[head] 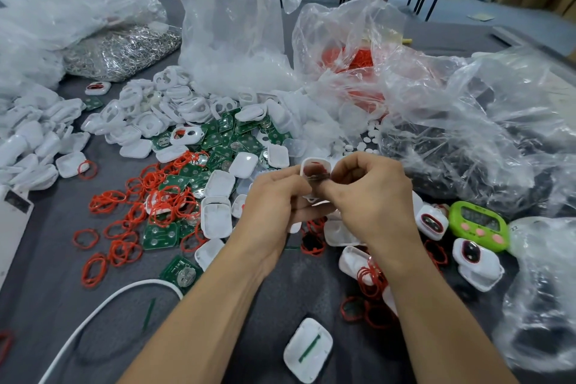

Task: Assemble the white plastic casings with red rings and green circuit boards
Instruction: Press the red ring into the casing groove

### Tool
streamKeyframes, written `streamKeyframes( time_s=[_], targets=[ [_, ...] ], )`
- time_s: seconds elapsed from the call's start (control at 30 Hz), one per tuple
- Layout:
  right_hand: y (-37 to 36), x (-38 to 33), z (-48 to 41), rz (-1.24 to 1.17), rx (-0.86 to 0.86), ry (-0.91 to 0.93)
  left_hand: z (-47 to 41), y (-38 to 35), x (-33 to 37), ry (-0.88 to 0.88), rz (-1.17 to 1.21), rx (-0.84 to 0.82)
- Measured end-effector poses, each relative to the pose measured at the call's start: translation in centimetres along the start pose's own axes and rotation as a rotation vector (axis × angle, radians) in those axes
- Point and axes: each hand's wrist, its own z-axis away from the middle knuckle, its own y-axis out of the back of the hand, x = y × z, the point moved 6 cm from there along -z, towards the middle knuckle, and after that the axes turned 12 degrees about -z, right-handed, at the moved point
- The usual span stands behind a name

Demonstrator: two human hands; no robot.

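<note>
Both my hands meet above the middle of the grey table. My left hand (274,196) and my right hand (371,196) grip one white plastic casing (315,165) between them, its open side toward me with red showing inside. My fingers hide its lower half. Loose red rings (149,196) and green circuit boards (224,140) lie scattered to the left. Empty white casings (218,215) are piled beside them. Casings fitted with red rings (431,221) sit at the right.
Large clear plastic bags (237,25) stand behind, one holding red rings (361,59). A green timer (478,224) lies at the right. A white cable (103,305) curves at the front left, and a casing half (307,349) lies near the front edge.
</note>
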Motion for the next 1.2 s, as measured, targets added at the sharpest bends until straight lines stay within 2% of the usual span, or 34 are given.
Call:
streamKeyframes(
  time_s=[0.13,0.3,0.47,0.67,0.8,1.2],
  targets=[
    [-0.2,-0.5,0.3,0.036,-0.002,0.059,0.1,-0.1,0.2,-0.018,-0.011,-0.022],
    [-0.2,-0.8,0.4,0.029,-0.017,0.115,-0.1,0.1,0.2,0.009,-0.023,0.039],
    [0.0,-0.7,0.2,-0.081,-0.091,0.125,-0.4,0.5,-0.1,0.053,0.005,0.096],
    [0.3,-1.8,0.6,-0.055,-0.04,0.308,-0.2,0.3,-0.1,0.046,-0.097,0.086],
    [-0.1,-1.6,0.5,-0.067,-0.014,0.297,0.0,0.2,0.1,0.026,-0.149,0.08],
    [-0.6,-2.0,0.8,0.137,0.026,0.41,0.3,-0.5,0.3,-0.019,-0.204,0.086]
  ],
)
